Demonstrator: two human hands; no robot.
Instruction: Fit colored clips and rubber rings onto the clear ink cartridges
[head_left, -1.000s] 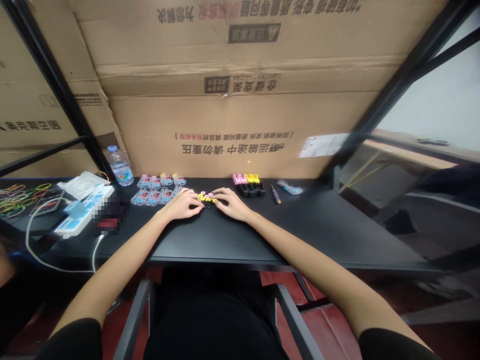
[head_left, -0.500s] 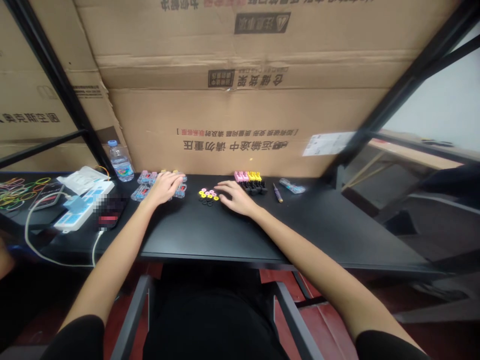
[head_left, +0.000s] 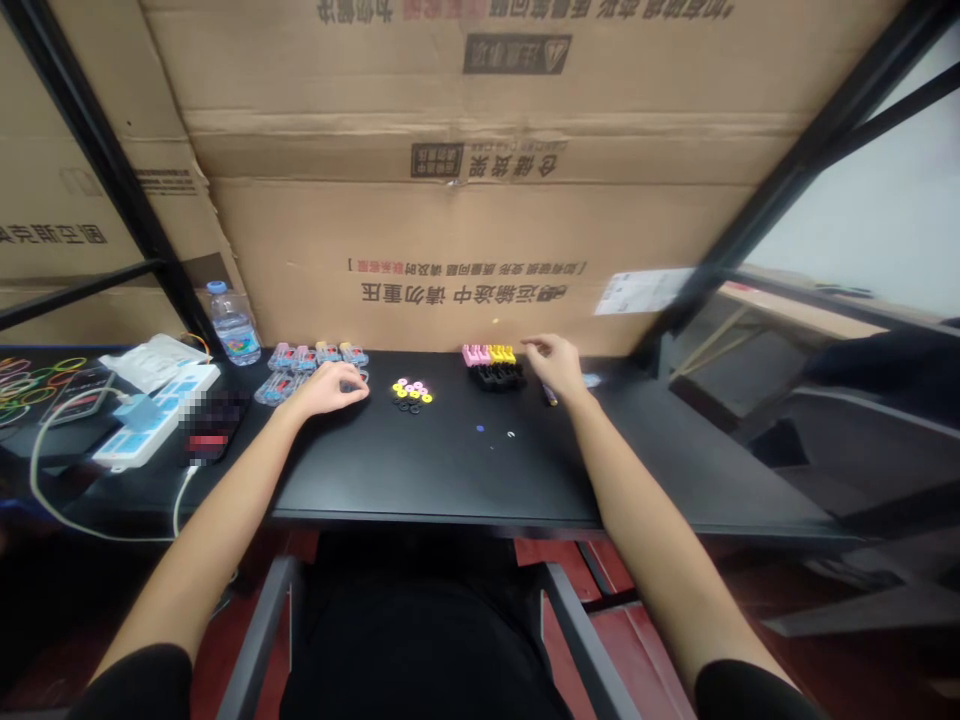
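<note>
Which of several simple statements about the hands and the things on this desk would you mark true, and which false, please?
1. The left hand is close to the clear items. True.
2. The bottle has a red cap. False: the bottle has a blue cap.
3. Small pink, yellow and black rings lie between the left hand and the right hand. True.
4. The right hand covers the rings. False: it is just right of the yellow pieces.
5. The pink pieces sit beside the yellow pieces. True.
6. The black pieces lie behind the yellow pieces. False: the black pieces are in front.
</note>
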